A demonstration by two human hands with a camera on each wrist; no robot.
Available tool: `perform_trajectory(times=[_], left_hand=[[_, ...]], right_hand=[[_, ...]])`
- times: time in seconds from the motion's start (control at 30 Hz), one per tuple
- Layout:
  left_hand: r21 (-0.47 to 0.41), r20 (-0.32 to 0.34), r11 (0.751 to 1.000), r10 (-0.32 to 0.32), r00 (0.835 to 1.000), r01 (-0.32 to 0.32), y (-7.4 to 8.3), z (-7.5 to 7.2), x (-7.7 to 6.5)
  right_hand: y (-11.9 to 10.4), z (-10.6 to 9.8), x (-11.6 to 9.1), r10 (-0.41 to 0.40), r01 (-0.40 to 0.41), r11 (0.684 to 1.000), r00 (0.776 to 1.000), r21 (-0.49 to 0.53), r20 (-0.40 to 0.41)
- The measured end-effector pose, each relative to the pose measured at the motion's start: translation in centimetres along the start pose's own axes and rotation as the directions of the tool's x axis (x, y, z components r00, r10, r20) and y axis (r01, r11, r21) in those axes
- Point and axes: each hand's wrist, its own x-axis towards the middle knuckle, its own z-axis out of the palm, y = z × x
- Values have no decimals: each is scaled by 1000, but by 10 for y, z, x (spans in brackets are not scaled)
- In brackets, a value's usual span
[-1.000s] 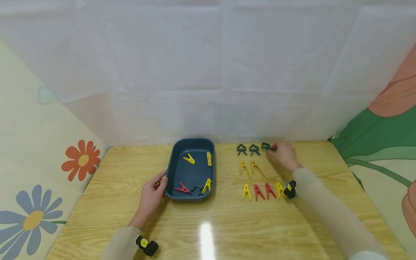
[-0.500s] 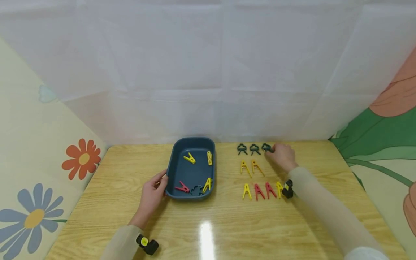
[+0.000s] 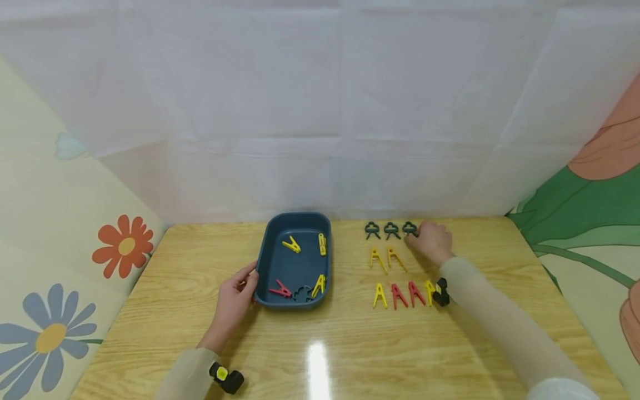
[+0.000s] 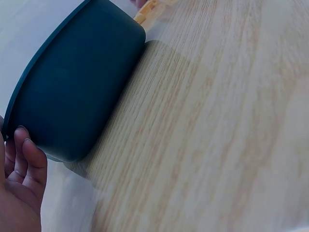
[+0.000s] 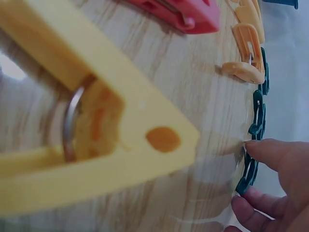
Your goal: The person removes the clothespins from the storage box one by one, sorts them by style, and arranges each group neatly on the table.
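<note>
My left hand (image 3: 235, 297) grips the near left side of a dark blue plastic tub (image 3: 261, 261), fingers against the outer wall in the left wrist view. At the far right of the table, my right hand (image 3: 432, 241) pinches a dark green clip (image 3: 410, 228) between thumb and fingers; the right wrist view shows the thumb (image 5: 273, 152) against it. This clip lies at the right end of a row with two matching dark green clips (image 3: 391, 229). Inside the tub are a red clothes peg (image 3: 281, 289), three yellow clothes pegs (image 3: 291, 244) and another dark green clip (image 3: 302, 294).
Two orange-yellow pegs (image 3: 378, 260) lie in a middle row. A nearer row holds two red pegs (image 3: 398, 296) and two yellow pegs (image 3: 380, 296), the rightmost partly hidden by the right wrist camera (image 3: 441, 293). A white sheet (image 3: 320, 139) hangs behind the wooden table (image 3: 380, 355).
The rightmost dark green clip has turned from a tilt to stand in line with the other two. My right hand has shifted slightly left and nearer. The left hand and tub stay put.
</note>
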Motion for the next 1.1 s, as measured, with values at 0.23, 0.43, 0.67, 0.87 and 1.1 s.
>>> perform_trajectory(times=[0.23, 0.43, 0.67, 0.87, 1.1], left_hand=[[-10, -7, 1000, 18, 1000, -18, -3, 0, -1], [16, -9, 1000, 23, 1000, -23, -3, 0, -1], [17, -4, 999, 36, 999, -36, 0, 0, -3], [20, -14, 999, 46, 999, -45, 1, 0, -4], [32, -7, 998, 49, 999, -49, 1, 0, -5]], right_hand=[[0, 1, -2, 10, -10, 1000, 1000, -12, -9], [1, -1, -5, 5, -5, 1000, 1000, 21, 0], [-3, -10, -7, -91, 94, 995, 991, 37, -95], [-17, -18, -8, -204, 217, 974, 966, 70, -161], [-47, -25, -13, -251, 264, 956, 962, 130, -106]])
